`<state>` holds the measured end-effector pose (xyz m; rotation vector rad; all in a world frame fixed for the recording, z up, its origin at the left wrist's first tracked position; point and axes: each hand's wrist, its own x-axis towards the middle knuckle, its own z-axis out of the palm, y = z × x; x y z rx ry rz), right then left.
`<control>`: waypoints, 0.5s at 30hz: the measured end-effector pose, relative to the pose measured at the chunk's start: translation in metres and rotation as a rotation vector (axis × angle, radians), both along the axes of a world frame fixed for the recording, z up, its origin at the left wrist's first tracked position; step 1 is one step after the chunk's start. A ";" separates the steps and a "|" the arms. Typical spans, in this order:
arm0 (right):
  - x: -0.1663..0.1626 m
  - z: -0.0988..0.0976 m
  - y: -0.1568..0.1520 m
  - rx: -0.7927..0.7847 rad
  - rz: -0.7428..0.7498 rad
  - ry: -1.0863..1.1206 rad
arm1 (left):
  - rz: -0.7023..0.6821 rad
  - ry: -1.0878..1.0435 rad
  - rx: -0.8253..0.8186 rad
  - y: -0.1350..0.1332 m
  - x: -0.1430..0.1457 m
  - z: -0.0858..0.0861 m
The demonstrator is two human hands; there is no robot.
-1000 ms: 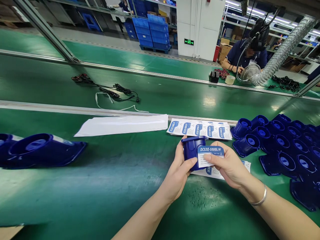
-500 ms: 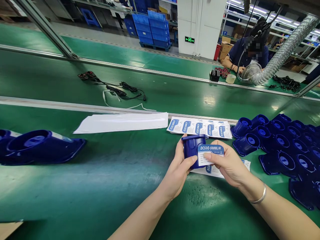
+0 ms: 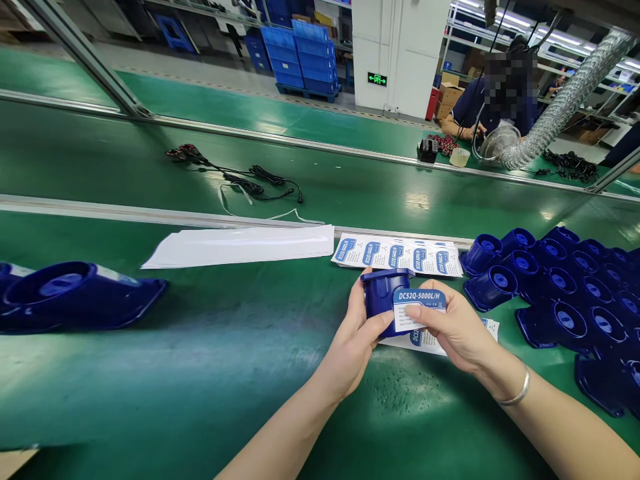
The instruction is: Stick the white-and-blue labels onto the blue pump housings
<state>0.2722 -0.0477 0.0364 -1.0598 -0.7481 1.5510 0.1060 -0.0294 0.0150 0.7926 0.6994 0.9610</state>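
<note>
My left hand (image 3: 354, 333) is closed around a dark blue plastic housing (image 3: 381, 293), holding it upright. A white and blue label (image 3: 419, 308) printed "DC52Q-5000L/H" is pinched in my right hand (image 3: 457, 327), the thumb lying over its text. The label's left edge overlaps the housing's side; whether it is stuck down there I cannot tell. Under both hands lies a label sheet (image 3: 430, 343), partly covered. Just beyond is a stack of label sheets (image 3: 397, 255).
Many blue housings (image 3: 560, 280) crowd the right side; a few labelled housings (image 3: 75, 293) stand at left. White sheets (image 3: 240, 245) lie by the metal rail. Black cables (image 3: 250, 183) rest on the green surface beyond. A co-worker (image 3: 505, 100) sits opposite near a flexible duct (image 3: 565, 107).
The black cables beyond the rail have shifted a little to the right. My hands, the housing and the label hold almost the same pose. The co-worker's head has moved slightly.
</note>
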 end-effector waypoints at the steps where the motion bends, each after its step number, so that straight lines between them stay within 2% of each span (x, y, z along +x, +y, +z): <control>1: 0.000 0.000 0.000 0.000 0.000 0.001 | 0.001 0.002 0.015 0.000 0.000 0.001; 9: 0.000 0.000 0.000 0.008 -0.003 -0.023 | 0.020 0.041 0.068 0.001 0.001 -0.004; 15: 0.000 -0.001 0.000 0.021 0.004 -0.018 | 0.029 0.065 0.063 -0.003 0.002 0.004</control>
